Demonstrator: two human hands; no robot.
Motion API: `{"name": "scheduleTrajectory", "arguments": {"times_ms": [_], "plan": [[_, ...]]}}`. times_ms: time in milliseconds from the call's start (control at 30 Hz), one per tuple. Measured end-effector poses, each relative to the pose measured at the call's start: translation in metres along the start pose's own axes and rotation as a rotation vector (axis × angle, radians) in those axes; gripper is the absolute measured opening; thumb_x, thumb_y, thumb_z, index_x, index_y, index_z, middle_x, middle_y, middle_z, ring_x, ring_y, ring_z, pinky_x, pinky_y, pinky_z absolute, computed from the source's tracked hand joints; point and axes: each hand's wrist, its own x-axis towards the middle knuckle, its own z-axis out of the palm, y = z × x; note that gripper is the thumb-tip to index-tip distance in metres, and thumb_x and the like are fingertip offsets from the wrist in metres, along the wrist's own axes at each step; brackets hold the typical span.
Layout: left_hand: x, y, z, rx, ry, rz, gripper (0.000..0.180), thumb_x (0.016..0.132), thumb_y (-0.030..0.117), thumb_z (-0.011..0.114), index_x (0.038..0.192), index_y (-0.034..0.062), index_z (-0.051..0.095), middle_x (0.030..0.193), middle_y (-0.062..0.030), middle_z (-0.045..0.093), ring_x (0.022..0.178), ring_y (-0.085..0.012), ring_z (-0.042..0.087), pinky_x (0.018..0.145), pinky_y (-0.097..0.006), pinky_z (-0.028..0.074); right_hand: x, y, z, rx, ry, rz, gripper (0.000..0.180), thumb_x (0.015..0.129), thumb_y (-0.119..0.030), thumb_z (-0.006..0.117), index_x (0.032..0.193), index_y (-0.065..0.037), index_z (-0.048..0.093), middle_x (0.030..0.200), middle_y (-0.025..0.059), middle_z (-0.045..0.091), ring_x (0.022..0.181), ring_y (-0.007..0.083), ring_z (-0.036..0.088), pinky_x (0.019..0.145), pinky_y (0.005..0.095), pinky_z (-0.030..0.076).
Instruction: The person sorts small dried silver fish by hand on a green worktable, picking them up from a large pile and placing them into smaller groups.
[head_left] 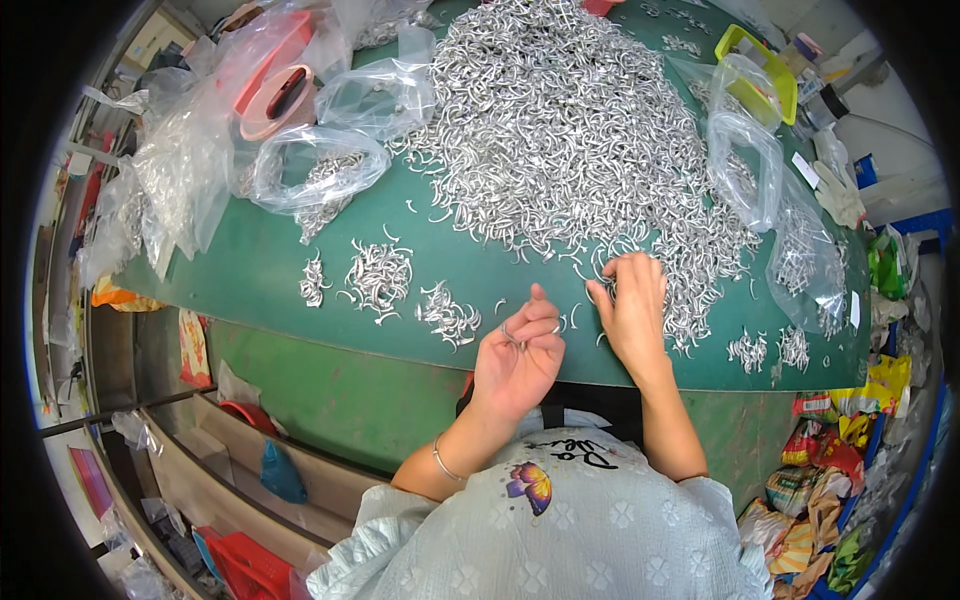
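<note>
Silver pieces point(380, 280) form three small piles point(449, 316) left of both hands point(520, 355) point(634, 312).

1. Pretty bright overall, and fairly even on the green tabletop point(250, 275); can't pin down where the light's coming from, tbh.
2. Glare's all over the clear plastic bags at 10 o'clock point(185, 160) and 2 o'clock point(745, 170), streaky white highlights.
3. Metal pieces point(560, 140) toward 1 o'clock glint so much they kinda mush together.
4. It's dimmer below the tabletop edge, like the green floor point(330, 395) around 8 o'clock.
5. Hands point(518, 362) point(632, 305) look decently sharp, soft shading only.
6. Classic fisheye: black ring all round, tabletop edge bowed, packages point(850, 450) at 4 o'clock squished and softer.
</note>
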Motion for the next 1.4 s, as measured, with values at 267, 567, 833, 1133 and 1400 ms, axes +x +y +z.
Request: {"name": "scheduleTrajectory", "arguments": {"times_ms": [267,567,833,1133,1400], "plan": [[0.011,-0.002,-0.004,0.298,0.144,0.107,0.035,0.089,-0.01,0.044,0.12,0.0016,0.053,0.102,-0.0049,0.051,0.087,-0.0133,0.053,0.085,-0.031,0.046,0.011,-0.001,-0.011,-0.083,-0.138,-0.067,0.017,0.077,-0.009,0.074,0.08,-0.005,0.058,0.089,0.0098,0.051,0.091,0.0289,0.048,0.08,0.0413,0.034],[0.008,-0.001,0.005,0.458,0.425,0.249,0.025,0.096,-0.005,0.048,0.12,0.0025,0.054,0.105,-0.0074,0.053,0.077,-0.0099,0.05,0.071,-0.023,0.049,0.015,-0.007,-0.015,0.437,-0.019,0.189,0.008,0.085,0.0,0.066,0.086,0.003,0.059,0.076,0.013,0.06,0.068,0.0284,0.058,0.065,0.0369,0.048],[-0.009,0.014,-0.008,0.509,0.309,0.034,0.028,0.105,0.024,0.044,0.12,0.0043,0.057,0.065,0.0035,0.039,0.043,-0.0028,0.03,0.036,-0.018,0.026,0.012,0.003,-0.024,0.229,-0.057,0.178,0.01,0.085,0.002,0.062,0.094,0.003,0.063,0.089,0.02,0.067,0.079,0.0359,0.065,0.07,0.0398,0.051],[-0.009,0.013,-0.006,0.546,0.336,0.045,0.028,0.105,0.024,0.042,0.119,0.0034,0.056,0.062,0.0043,0.034,0.043,-0.0036,0.029,0.038,-0.019,0.027,0.008,-0.002,-0.024,-0.054,0.038,-0.026,0.011,0.078,-0.003,0.069,0.087,-0.002,0.063,0.096,0.011,0.057,0.092,0.0305,0.053,0.079,0.041,0.041],[-0.011,0.008,0.001,0.508,0.395,0.084,0.028,0.106,0.02,0.039,0.118,0.0015,0.056,0.061,0.0028,0.035,0.043,-0.0055,0.031,0.038,-0.02,0.029,0.01,-0.005,-0.004,0.063,0.002,-0.029,0.011,0.08,0.0,0.067,0.083,0.0,0.057,0.094,0.0131,0.053,0.091,0.0326,0.049,0.081,0.0417,0.039]]}}
